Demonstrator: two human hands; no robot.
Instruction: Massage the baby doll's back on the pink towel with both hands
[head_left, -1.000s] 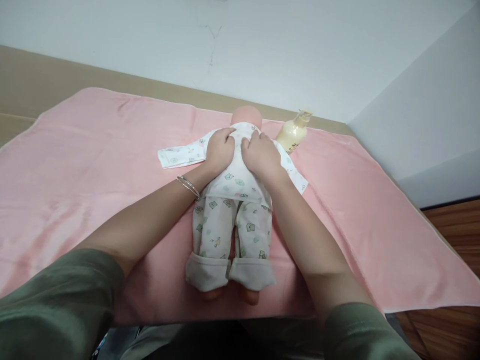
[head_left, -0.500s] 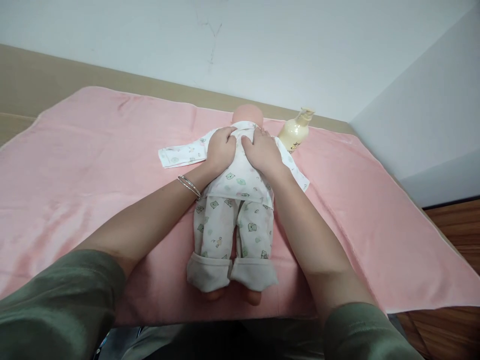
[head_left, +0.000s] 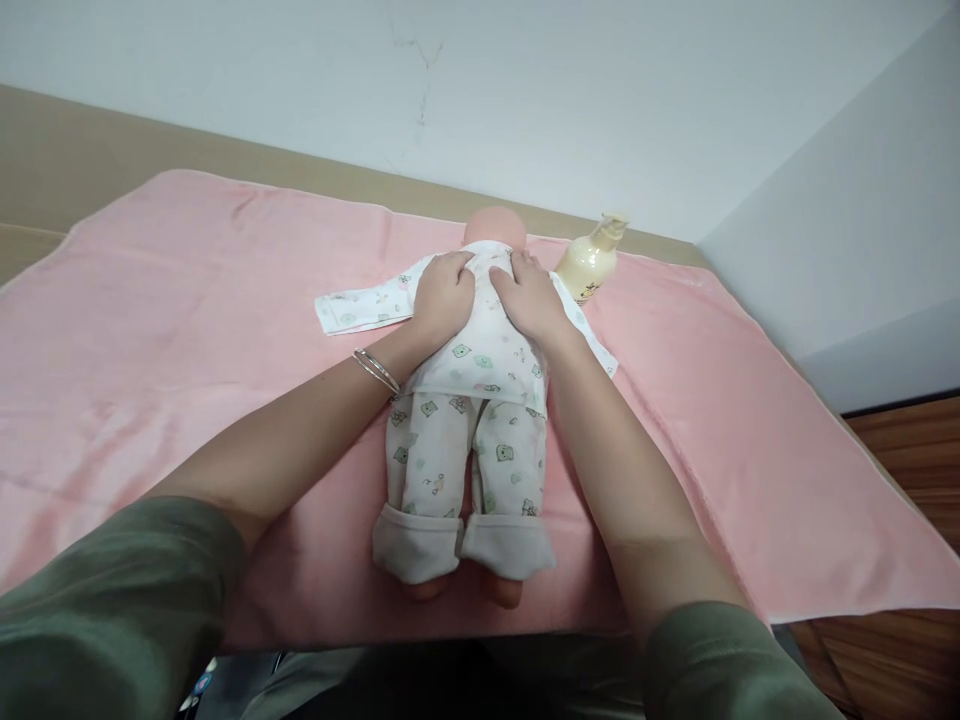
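Observation:
A baby doll (head_left: 495,228) lies lengthwise in front of me, its bald head away from me and no face showing. It wears a white patterned top (head_left: 480,360) and matching trousers (head_left: 439,450) with turned-up cuffs. My left hand (head_left: 444,295) rests on the left side of the upper body, fingers toward the shoulder and partly hidden. On the right side lies my right hand (head_left: 531,295), fingers stretched toward the neck and thumb apart. Between the two thumbs a strip of the top shows. Both hands press on the cloth without grasping it.
Under the doll a pink blanket (head_left: 187,400) covers most of the table (head_left: 97,135). A cream-coloured pump bottle (head_left: 589,262) stands just right of the doll's shoulder. Behind the table rises a pale wall (head_left: 300,80). Wooden flooring (head_left: 915,450) shows at the lower right.
My right hand has shifted very slightly to the right, its thumb a little farther from the left one. The left hand, doll and bottle stay about where they were.

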